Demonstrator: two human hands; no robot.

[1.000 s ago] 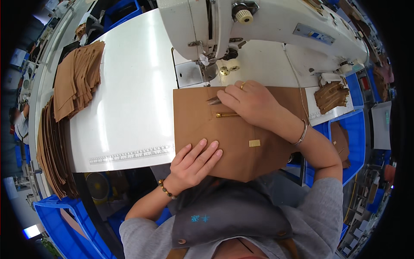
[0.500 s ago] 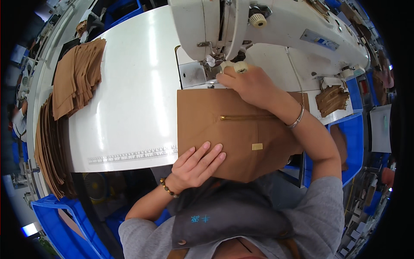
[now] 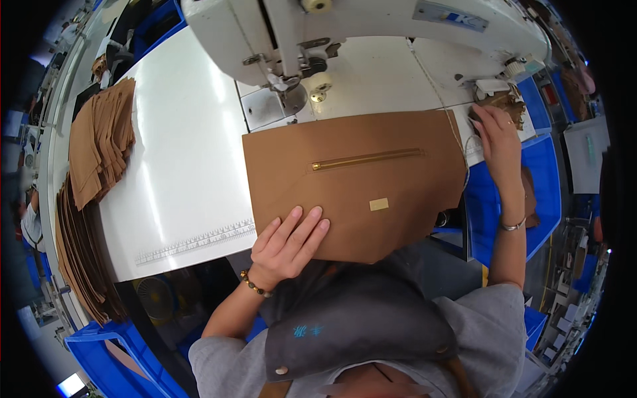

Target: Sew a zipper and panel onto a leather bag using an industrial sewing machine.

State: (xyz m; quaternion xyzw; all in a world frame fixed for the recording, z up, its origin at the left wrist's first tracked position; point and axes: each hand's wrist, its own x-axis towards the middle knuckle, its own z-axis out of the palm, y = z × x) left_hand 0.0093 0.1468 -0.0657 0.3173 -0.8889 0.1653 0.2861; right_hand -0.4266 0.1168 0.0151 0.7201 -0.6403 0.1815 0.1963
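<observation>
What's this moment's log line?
left hand: on brown panel | right hand: by small brown pieces, grip unclear | sewing machine: beyond panel

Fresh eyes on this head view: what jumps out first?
A brown panel with a gold zipper sits front and centre, the left hand spread on its lower left. Above it looms the white sewing machine. The right hand is off to the right, by a small brown pile.
</observation>
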